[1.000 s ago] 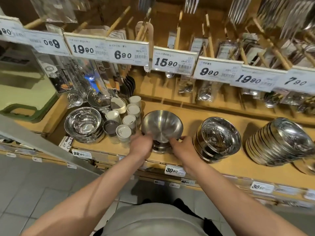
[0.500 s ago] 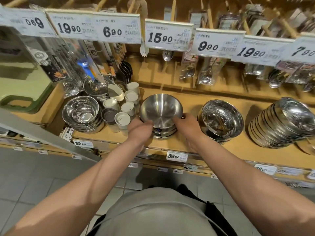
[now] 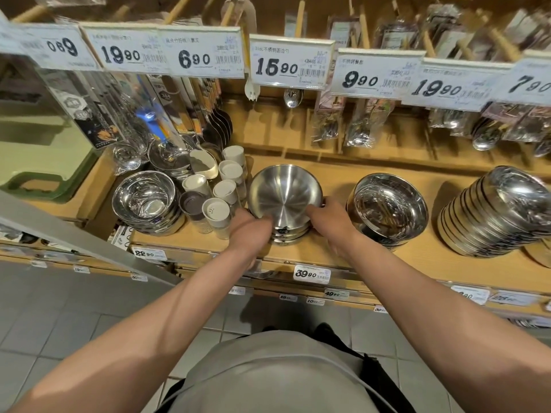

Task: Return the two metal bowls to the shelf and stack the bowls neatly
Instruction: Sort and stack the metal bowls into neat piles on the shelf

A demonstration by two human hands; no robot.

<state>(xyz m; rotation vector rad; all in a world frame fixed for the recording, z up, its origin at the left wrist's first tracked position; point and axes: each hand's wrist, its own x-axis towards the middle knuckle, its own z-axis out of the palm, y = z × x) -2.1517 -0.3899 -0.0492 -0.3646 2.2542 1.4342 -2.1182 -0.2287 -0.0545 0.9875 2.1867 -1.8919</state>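
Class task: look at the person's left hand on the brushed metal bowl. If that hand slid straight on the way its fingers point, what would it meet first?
The left hand already touches the brushed bowl on its stack, so that bowl blocks it at once. Depth beyond it is unclear.

On a wooden store shelf (image 3: 328, 257), a person's left hand (image 3: 250, 234) and right hand (image 3: 331, 225) flank a tilted stack of metal bowls (image 3: 284, 198), touching its near rim on either side. To the stack's left stands a cluster of shaker jars (image 3: 216, 201), with another bowl stack (image 3: 146, 201) beyond them; to its right sit a second leaning stack (image 3: 387, 207) and, farther right, a long stack lying almost on its side (image 3: 501, 213). Packaged spoons (image 3: 357, 126) hang behind the bowls under a row of price tags (image 3: 290, 65), while smaller tags, one just below the hands (image 3: 311, 274), line the shelf's front edge.
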